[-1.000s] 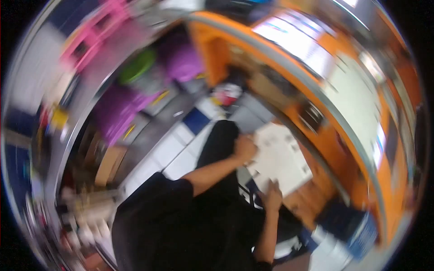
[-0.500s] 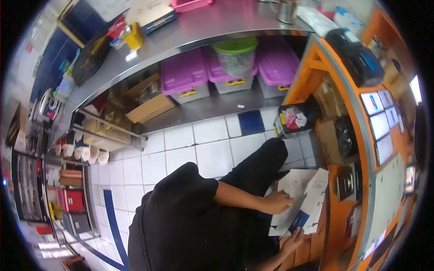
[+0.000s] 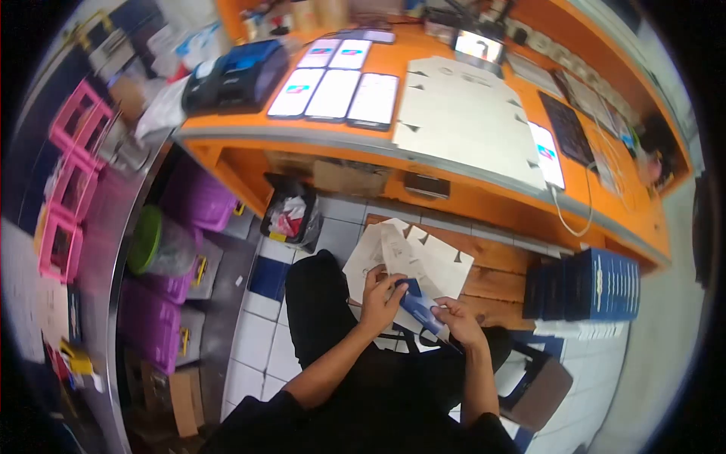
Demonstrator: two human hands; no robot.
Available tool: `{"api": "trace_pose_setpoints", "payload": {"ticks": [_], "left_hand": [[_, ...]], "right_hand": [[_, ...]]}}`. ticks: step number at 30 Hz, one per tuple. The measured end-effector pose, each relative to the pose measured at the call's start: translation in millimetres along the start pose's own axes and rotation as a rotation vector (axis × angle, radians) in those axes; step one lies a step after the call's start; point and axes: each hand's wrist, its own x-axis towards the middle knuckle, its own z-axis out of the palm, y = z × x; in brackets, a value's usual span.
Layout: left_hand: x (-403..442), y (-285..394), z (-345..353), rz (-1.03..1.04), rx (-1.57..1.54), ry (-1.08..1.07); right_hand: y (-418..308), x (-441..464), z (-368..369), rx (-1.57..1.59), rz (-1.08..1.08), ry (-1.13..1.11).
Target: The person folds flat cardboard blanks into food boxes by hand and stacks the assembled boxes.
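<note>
A die-cut cardboard box blank point(image 3: 445, 266), white with dark notches along its edge, lies over my lap and the wooden bench. Its blue printed panel point(image 3: 420, 309) is folded up between my hands. My left hand point(image 3: 380, 300) is closed on the panel's upper left end, thumb and fingers pinching the card. Over at the lower right end, my right hand point(image 3: 460, 321) grips the same panel with its thumb on top. The fingers beneath the card are hidden.
An orange counter point(image 3: 484, 172) stands in front, bearing several phones point(image 3: 333, 92), a flat white blank point(image 3: 465, 121) and a black printer point(image 3: 236, 79). Stacked blue boxes point(image 3: 582, 286) are at right. A bin point(image 3: 291, 217) and purple-lidded tubs point(image 3: 153, 321) stand left.
My view has swung right to face the orange counter. Both hands now hold the blue panel; before, my left hand lay on the white side while my right held the blue edge.
</note>
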Motion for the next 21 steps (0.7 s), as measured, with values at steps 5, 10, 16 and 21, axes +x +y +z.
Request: {"api": "trace_pose_setpoints", "payload": {"ticks": [5, 10, 16, 21], "left_hand": [[7, 47, -33, 0.283, 0.31, -0.28], [15, 51, -43, 0.195, 0.199, -0.434], [-2, 74, -32, 0.396, 0.391, -0.557], [-21, 104, -43, 0.548, 0.23, -0.525]], "right_hand": [[-30, -13, 23, -0.238, -0.061, -0.046], [-35, -19, 34, -0.387, -0.105, -0.004], [-52, -26, 43, -0.651, -0.091, 0.012], [-67, -31, 38, 0.585, -0.137, 0.28]]}}
